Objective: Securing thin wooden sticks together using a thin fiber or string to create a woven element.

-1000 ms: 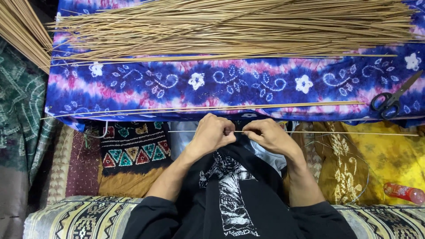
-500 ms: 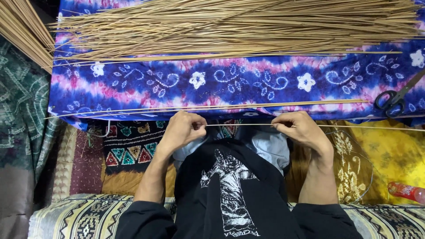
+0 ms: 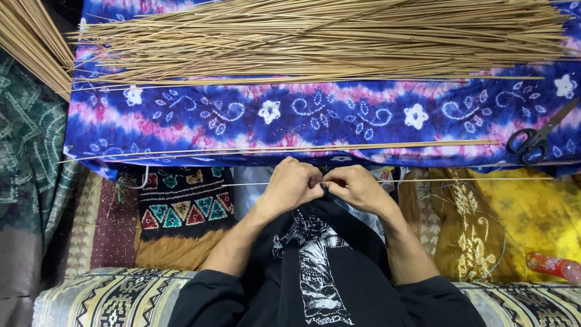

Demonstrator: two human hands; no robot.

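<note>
My left hand (image 3: 292,183) and my right hand (image 3: 356,185) meet in front of my chest, both pinching one long thin straw-coloured stick (image 3: 472,179) that runs horizontally across my lap. The fingertips of the two hands touch at the stick's middle. A few similar sticks (image 3: 278,149) lie along the near edge of a blue and pink patterned cloth (image 3: 339,115). A big heap of the same sticks (image 3: 327,39) covers the far side of that cloth.
Black-handled scissors (image 3: 535,139) lie on the cloth at the right. Another bundle of sticks (image 3: 33,45) sits at the top left. A red plastic bottle (image 3: 554,265) lies on yellow fabric (image 3: 538,218) at the lower right. Patterned textiles (image 3: 181,203) cover the floor.
My hands were together a second ago, slid apart along the stick, and have now come back together at its middle.
</note>
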